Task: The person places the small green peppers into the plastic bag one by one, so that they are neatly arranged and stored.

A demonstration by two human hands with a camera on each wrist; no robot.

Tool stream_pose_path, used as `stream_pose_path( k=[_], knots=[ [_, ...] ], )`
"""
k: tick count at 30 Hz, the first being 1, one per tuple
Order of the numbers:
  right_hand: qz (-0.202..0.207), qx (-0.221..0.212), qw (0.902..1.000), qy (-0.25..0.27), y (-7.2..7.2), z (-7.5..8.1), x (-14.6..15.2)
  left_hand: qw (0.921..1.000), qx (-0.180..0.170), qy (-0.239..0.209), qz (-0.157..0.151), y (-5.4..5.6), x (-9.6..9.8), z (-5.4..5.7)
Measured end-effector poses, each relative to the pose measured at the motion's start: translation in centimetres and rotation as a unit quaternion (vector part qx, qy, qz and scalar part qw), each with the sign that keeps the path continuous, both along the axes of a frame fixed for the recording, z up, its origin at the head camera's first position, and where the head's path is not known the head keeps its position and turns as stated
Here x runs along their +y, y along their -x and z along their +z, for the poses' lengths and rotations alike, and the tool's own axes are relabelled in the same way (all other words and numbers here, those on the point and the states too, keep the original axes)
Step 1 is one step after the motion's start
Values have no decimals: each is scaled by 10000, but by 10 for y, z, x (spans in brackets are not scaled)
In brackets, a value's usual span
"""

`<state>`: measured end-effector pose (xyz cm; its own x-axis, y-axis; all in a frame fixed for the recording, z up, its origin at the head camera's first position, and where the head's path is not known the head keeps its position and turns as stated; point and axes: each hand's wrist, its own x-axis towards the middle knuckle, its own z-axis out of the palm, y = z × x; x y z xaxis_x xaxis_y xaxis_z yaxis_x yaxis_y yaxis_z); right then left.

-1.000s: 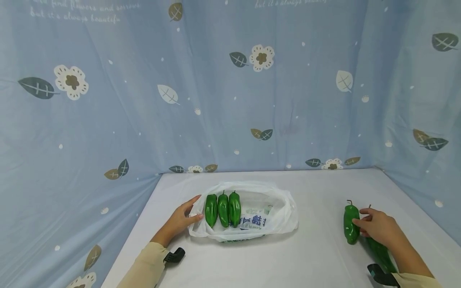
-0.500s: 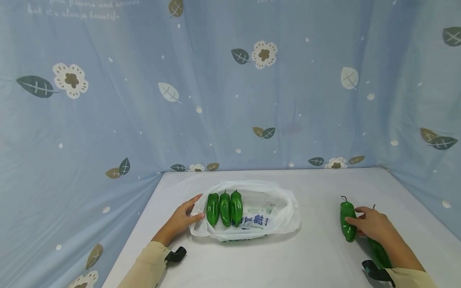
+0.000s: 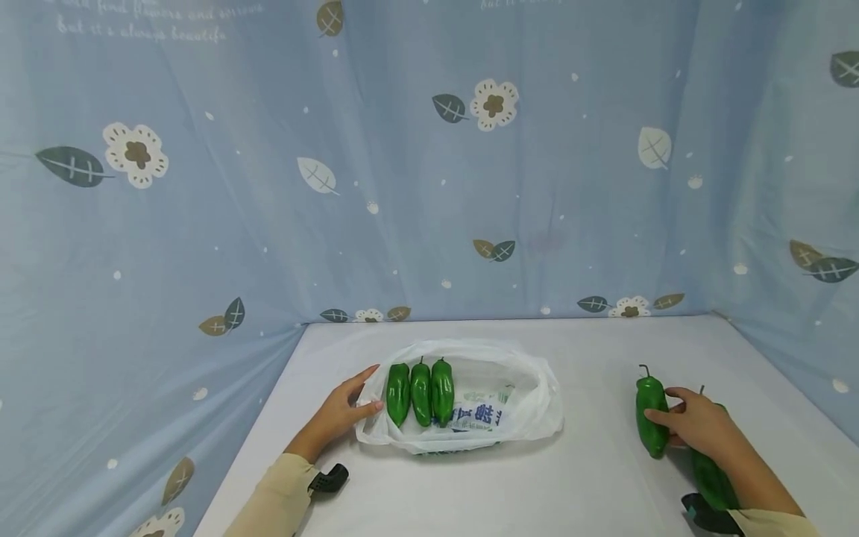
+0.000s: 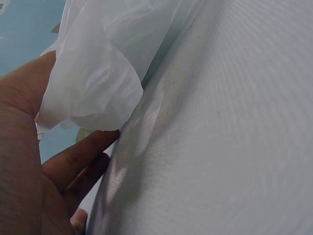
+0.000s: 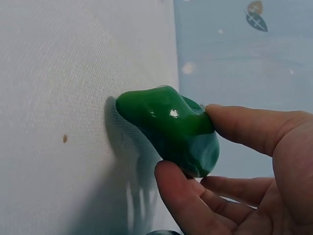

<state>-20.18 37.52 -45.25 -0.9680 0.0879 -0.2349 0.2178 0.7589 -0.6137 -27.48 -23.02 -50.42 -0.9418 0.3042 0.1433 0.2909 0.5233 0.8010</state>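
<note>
In the head view my right hand (image 3: 705, 424) pinches a glossy green pepper (image 3: 651, 429) between thumb and fingers, its stem pointing away. The right wrist view shows the pepper (image 5: 171, 122) tilted, its narrow end close to the white surface. A second green pepper (image 3: 713, 477) lies partly hidden under my right wrist. My left hand (image 3: 338, 412), thumb and index finger spread apart, touches the left side of a white plastic bag (image 3: 530, 425). Plastic (image 4: 98, 68) covers the thumb's end in the left wrist view. Three green peppers (image 3: 420, 394) lie side by side at the bag's left.
The white-covered table (image 3: 577, 485) stretches between the bag and the right-hand peppers. A blue curtain (image 3: 403, 186) with leaves and flowers stands behind and at both sides. Blue and green printing (image 3: 479, 414) shows in the bag.
My right hand has closed on the pepper and drawn it slightly leftward, away from the second pepper. The left hand stays at the bag. The head view has shifted a little.
</note>
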Motion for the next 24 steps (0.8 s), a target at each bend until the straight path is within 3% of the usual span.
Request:
stream_pose_path(
  k=[7, 17, 24],
  knots=[
    [-19, 114, 9995, 306, -5, 1, 0, 10000, -44, 10, -56, 1, 0, -1],
    [5, 420, 9991, 60, -2, 12, -11, 10000, -16, 29, -42, 0, 0, 2],
    [76, 513, 9965, 662, -1, 16, -24, 9999, -129, -24, -60, 0, 0, 1]
  ],
)
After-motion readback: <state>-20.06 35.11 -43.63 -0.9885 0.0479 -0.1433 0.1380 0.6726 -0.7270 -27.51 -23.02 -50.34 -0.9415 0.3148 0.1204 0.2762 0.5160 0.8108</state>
